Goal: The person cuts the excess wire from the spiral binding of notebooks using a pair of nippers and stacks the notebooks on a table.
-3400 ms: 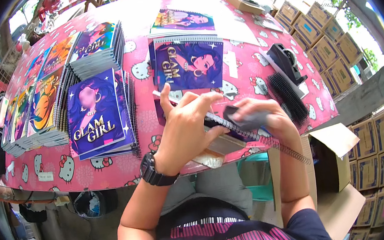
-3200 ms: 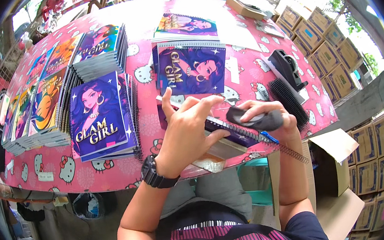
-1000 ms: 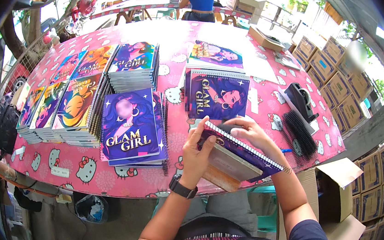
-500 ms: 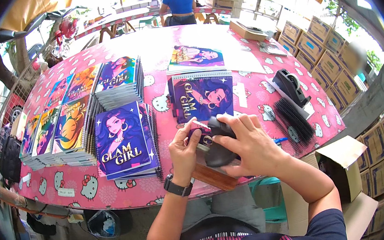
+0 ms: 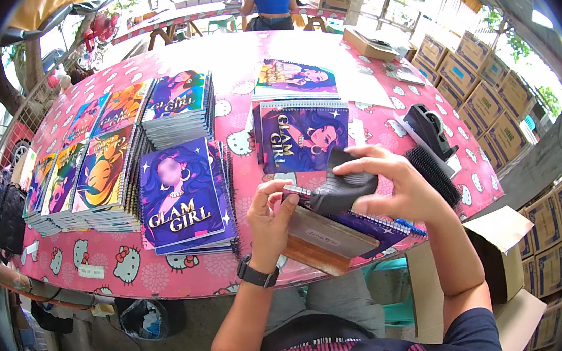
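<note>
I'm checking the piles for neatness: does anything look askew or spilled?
The purple notebook stack left of the left hand looks slightly askew: its top piece lies out of line with those beneath, whose edges stick out on its right. I see no spill.

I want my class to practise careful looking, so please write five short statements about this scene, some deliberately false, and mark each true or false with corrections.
1. The left hand grips one end of a spiral notebook. True.
2. The right hand is empty. False: it holds a dark object.
3. A dark watch is worn on the right wrist. False: it is on the left wrist.
4. A black tape dispenser stands near black spiral coils. True.
5. Brown cartons are stacked to the right of the pink-covered table. True.
</note>
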Available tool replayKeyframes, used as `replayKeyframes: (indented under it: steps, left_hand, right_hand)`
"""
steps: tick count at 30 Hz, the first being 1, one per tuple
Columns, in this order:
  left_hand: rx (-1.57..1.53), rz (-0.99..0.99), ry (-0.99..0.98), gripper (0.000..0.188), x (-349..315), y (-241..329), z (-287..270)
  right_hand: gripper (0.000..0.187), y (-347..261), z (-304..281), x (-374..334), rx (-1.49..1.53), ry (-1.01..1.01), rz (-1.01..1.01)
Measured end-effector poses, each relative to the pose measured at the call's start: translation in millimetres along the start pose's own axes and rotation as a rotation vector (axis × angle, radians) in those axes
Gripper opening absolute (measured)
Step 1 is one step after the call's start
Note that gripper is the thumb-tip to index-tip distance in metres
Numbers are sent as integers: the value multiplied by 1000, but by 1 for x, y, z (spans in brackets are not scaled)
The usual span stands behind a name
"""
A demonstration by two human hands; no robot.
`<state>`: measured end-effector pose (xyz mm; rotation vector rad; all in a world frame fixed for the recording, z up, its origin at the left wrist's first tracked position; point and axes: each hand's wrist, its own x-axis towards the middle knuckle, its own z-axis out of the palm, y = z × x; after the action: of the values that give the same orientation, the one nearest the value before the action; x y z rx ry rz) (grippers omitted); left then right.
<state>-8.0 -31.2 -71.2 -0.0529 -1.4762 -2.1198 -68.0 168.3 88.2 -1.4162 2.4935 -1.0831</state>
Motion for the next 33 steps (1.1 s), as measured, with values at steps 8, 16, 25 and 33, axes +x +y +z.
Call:
replayKeyframes:
  steps: [8,16,25,33]
  left_hand:
    - [7,86,-2,27,1,3,3]
    - [65,74,2,30,4,8,3]
    - [14,30,-67,28,6,7,6]
    - [5,159,154,18,-8,-7,35]
  right_hand:
    - [47,49,22,14,501,-187,218]
    - [46,60,15,31,434,-200,170]
    - [61,110,23,12,-333,-190,235]
    - [43,-20,34,-3,-290,35,-139]
